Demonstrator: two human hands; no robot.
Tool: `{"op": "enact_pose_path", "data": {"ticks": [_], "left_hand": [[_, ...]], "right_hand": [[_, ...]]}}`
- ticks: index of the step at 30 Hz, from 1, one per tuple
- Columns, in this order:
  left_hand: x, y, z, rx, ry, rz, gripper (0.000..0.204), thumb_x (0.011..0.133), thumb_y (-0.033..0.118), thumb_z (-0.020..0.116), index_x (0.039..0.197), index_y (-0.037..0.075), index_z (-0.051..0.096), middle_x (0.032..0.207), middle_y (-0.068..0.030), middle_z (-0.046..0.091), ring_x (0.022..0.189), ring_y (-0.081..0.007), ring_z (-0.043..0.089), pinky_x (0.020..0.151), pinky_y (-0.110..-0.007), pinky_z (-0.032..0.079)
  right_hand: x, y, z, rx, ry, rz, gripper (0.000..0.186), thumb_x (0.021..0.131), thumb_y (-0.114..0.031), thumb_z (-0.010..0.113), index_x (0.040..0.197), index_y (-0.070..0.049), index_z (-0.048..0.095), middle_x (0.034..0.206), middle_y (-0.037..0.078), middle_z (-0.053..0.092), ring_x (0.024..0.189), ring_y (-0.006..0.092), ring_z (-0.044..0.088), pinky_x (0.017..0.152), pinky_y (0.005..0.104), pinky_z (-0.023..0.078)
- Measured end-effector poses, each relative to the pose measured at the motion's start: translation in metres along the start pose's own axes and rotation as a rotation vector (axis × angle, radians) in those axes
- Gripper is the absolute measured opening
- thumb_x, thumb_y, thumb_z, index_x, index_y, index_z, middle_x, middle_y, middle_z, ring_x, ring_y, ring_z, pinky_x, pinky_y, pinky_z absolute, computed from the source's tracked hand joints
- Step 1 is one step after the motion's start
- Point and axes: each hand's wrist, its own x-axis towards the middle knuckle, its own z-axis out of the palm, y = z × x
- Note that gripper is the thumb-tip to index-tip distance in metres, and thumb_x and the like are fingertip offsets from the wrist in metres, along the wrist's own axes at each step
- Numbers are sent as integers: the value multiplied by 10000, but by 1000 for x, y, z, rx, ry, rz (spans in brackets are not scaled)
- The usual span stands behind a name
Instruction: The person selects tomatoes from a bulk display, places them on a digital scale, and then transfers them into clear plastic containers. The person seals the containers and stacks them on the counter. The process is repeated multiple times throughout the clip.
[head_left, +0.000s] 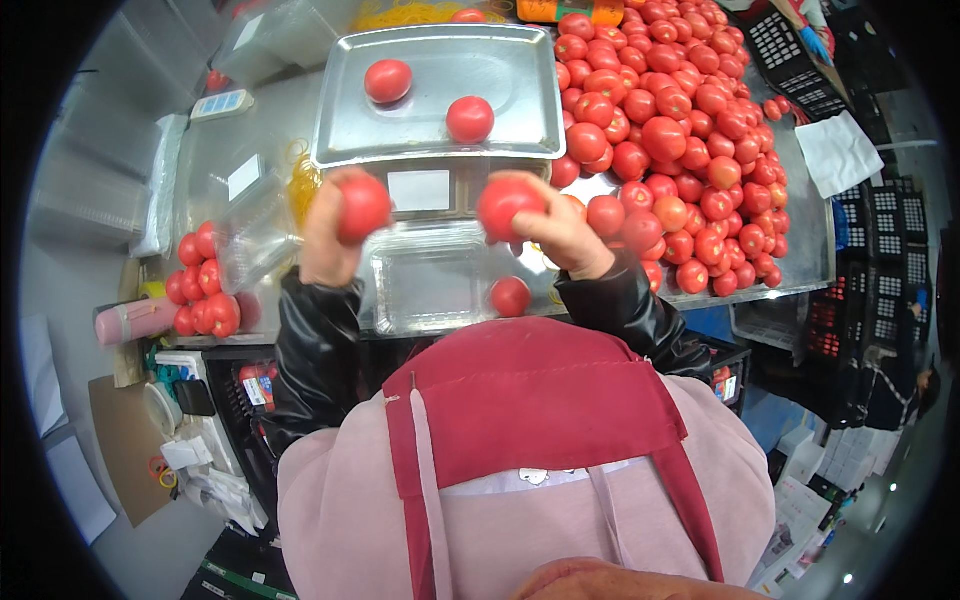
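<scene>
My left hand is closed around a red tomato, held in front of the metal tray. A second tomato sits in the grip of my right hand, level with the first. Between and below the hands lies a clear plastic punnet on the metal table. One loose tomato rests just right of that punnet. Beyond my hands, the shallow metal tray stands on a scale and carries two tomatoes, one at its left and one at its right.
A large heap of tomatoes covers the right side of the table. Several tomatoes sit in a cluster at the left, beside clear plastic containers. Yellow rubber bands lie near the tray. Black crates are stacked at the far right.
</scene>
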Motion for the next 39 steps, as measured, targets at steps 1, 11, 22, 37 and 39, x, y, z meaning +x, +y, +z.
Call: {"op": "enact_pose_path", "data": {"ticks": [1,11,22,37,39], "left_hand": [[-18,-10,0,86,-56,-14,454,896,289,666,1247,28,541,1195,-146,607,1006,-314,646,852,-414,554],[-52,-66,33,1925,-382,259,684,767,211,789,1380,93,511,1479,-153,414,1402,-334,362,1155,-538,251],[-46,-75,23,1817,-280,316,701,777,320,772,1395,118,512,1466,-136,452,1397,-337,375,1134,-540,268],[-45,-75,27,1771,-236,283,667,770,319,752,1371,127,536,1459,-122,464,1388,-314,394,1137,-542,262],[-45,-73,27,1782,-238,290,675,767,340,760,1365,122,535,1443,-125,475,1381,-313,401,1133,-533,270]], "right_hand": [[-3,0,11,-208,1,28,680,799,-315,769,1354,-33,495,1078,100,649,940,173,650,689,305,522],[41,36,20,-1011,168,-725,196,814,-163,716,965,-43,683,971,143,676,957,333,641,792,420,526],[131,-24,-12,-872,376,-420,520,716,-348,771,1078,10,667,1039,196,680,976,309,664,864,387,530],[75,5,40,-1055,-49,-999,192,785,-169,731,928,-53,675,999,127,651,896,342,621,766,405,522],[114,-38,44,-1088,114,-865,195,821,-164,717,967,-46,663,990,148,653,952,355,617,815,405,513]]}}
